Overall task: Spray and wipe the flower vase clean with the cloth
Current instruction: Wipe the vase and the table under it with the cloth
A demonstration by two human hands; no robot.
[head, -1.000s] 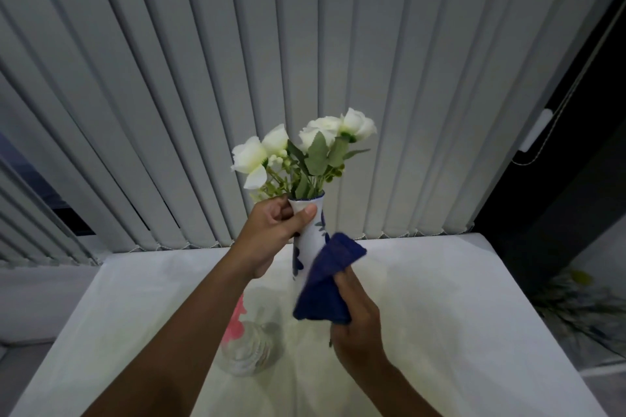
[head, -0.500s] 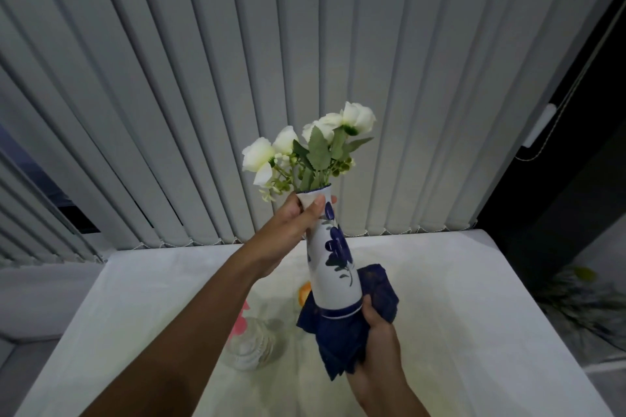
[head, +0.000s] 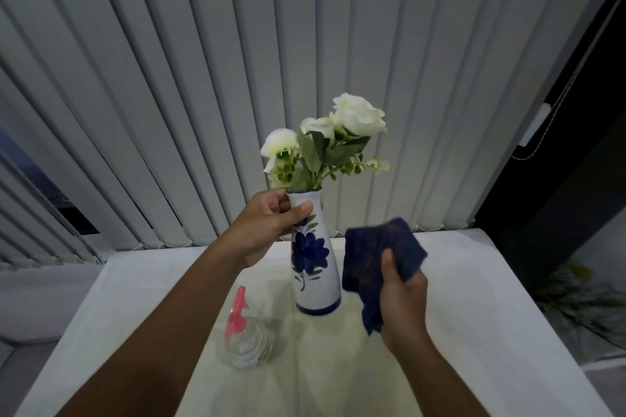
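The flower vase (head: 315,267), white with a blue painted bloom and a blue band at its foot, is held up over the middle of the white table (head: 474,332), roughly upright with a slight tilt. Whether its base touches the tabletop or hangs just above it cannot be told. White roses and green leaves (head: 325,145) rise from its mouth. The left hand (head: 267,230) is closed round the vase's narrow neck, thumb across the front just below the rim, the other fingers wrapped behind. The right hand (head: 401,294) is to the right of the vase and apart from it, its fingers and thumb clenched on a bunched dark blue cloth (head: 379,257), which spills above and below the fist. The cloth is near the vase's side but not touching it. On the table toward the near left, under the left forearm, stands a clear spray bottle (head: 247,342) with a pink trigger head. Along the table's far edge hang grey vertical blinds (head: 305,44).
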